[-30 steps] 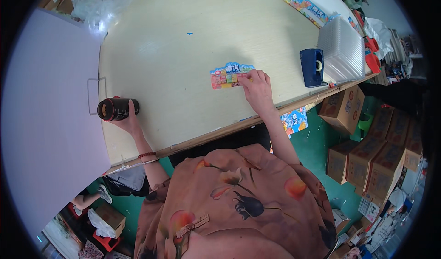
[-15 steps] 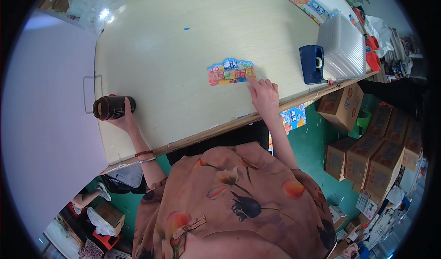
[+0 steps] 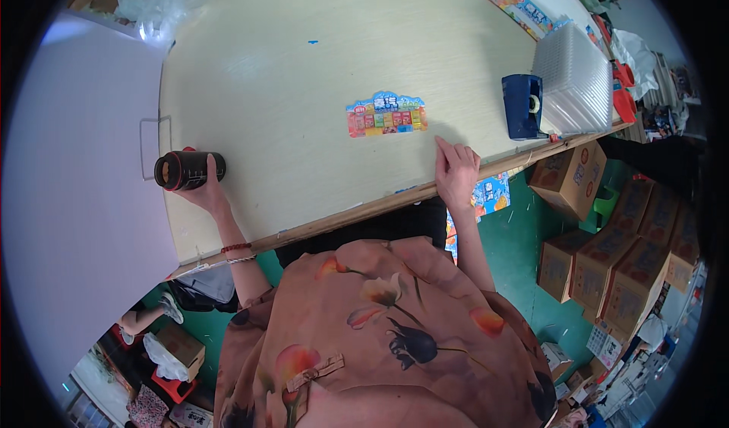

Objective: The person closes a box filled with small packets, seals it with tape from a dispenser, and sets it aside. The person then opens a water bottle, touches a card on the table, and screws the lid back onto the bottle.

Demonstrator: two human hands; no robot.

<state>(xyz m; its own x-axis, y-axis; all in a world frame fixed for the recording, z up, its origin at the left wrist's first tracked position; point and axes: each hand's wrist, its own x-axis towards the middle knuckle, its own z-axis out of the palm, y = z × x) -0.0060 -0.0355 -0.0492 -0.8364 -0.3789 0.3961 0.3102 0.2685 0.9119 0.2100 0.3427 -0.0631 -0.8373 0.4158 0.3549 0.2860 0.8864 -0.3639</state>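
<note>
At the table's left side, my left hand (image 3: 203, 194) is closed around a black bottle (image 3: 199, 168) with a red ring and white marks; something brownish shows at its left end. My right hand (image 3: 457, 171) is over the front edge of the table, fingers stretched out and holding nothing. A little to its upper left lies a flat, colourful printed card (image 3: 387, 117) with a wavy blue top and a row of small coloured pictures. My right hand is apart from that card.
A dark blue tape dispenser (image 3: 522, 108) stands on the right of the table (image 3: 304, 124), beside stacked clear plastic trays (image 3: 575, 83). A thin wire frame (image 3: 142, 151) is at the left by a pale panel (image 3: 83, 162). Cardboard boxes (image 3: 626, 253) stand on the floor at right.
My right hand has drawn back from the card toward the table's front edge, no longer touching it. My left hand keeps its hold on the bottle. The view has shifted slightly.
</note>
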